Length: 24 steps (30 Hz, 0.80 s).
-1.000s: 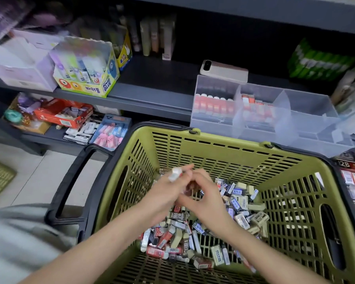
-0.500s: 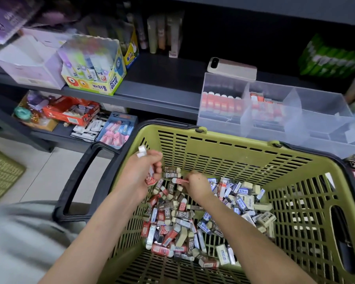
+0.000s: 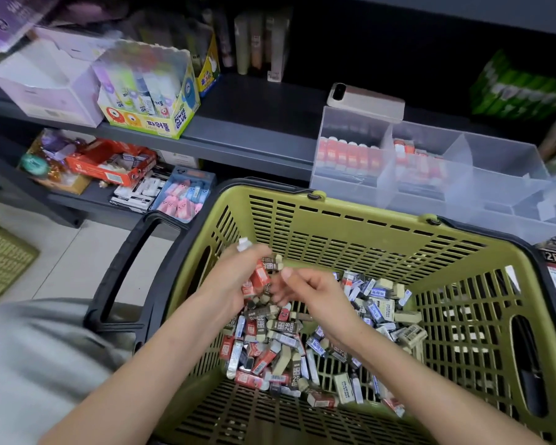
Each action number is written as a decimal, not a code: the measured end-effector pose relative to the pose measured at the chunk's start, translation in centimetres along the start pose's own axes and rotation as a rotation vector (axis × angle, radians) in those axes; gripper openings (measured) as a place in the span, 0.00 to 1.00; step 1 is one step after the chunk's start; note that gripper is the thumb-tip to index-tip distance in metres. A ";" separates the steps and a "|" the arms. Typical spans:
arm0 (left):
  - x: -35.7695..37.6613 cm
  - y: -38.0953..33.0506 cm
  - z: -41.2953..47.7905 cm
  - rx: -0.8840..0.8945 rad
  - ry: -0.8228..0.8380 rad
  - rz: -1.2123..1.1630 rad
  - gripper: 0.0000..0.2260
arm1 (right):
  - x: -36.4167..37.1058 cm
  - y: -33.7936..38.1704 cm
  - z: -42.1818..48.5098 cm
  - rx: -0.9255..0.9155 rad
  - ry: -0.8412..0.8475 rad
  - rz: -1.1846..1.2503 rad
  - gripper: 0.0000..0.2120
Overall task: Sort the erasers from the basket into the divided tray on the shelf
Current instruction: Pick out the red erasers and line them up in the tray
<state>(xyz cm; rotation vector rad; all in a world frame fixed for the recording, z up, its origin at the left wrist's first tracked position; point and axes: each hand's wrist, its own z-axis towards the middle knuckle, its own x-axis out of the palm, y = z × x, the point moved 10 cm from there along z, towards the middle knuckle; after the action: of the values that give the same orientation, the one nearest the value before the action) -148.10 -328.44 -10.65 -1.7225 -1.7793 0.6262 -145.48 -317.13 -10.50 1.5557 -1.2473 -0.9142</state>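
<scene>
The green basket (image 3: 366, 216) stands in front of the grey shelf (image 3: 254, 136), its black handle (image 3: 126, 268) folded down on the left side. A loose pile of erasers (image 3: 286, 348) in red, brown, blue and cream sleeves covers the middle of the basket floor. Both forearms reach in over the near rim. The left hand (image 3: 235, 284) is raised above the pile near the basket's left wall; its grip is closed round a small bundle, including a red-sleeved eraser (image 3: 259, 277) and a brown-sleeved eraser (image 3: 273, 263), and a white piece (image 3: 243, 244) sticks out above the fingers. The right hand (image 3: 305, 290) is just beside it, thumb up and fingers curled toward the bundle; motion blur hides the fingertips, so whether this grip has hold of anything cannot be told. The clear divided tray (image 3: 344, 187) sits on the shelf directly behind the basket's far rim. Its left compartment holds a row of red-and-white erasers, and the next compartment to the right holds more. A phone (image 3: 366, 101) lies on the shelf behind the tray. A yellow glue box (image 3: 148, 123) stands further left.
</scene>
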 end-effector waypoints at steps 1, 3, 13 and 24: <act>-0.6 0.0 0.1 -0.020 -0.029 -0.039 0.05 | -0.8 -1.9 0.5 0.056 -0.021 -0.174 0.14; -0.9 -0.7 0.0 -0.039 0.006 -0.177 0.03 | -1.6 -6.1 1.5 0.177 0.006 -0.653 0.14; 0.0 -1.6 -0.9 -0.074 0.149 -0.218 0.10 | -2.9 -12.3 4.2 0.338 -0.092 -0.897 0.19; -0.2 -2.5 -0.4 0.228 0.057 0.383 0.10 | -2.8 -8.1 1.6 0.212 -0.117 -0.474 0.07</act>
<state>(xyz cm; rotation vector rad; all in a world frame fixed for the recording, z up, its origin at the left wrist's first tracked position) -149.66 -328.83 -8.68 -1.9100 -1.2894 0.8919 -145.10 -314.11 -18.66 2.0438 -1.0992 -1.2147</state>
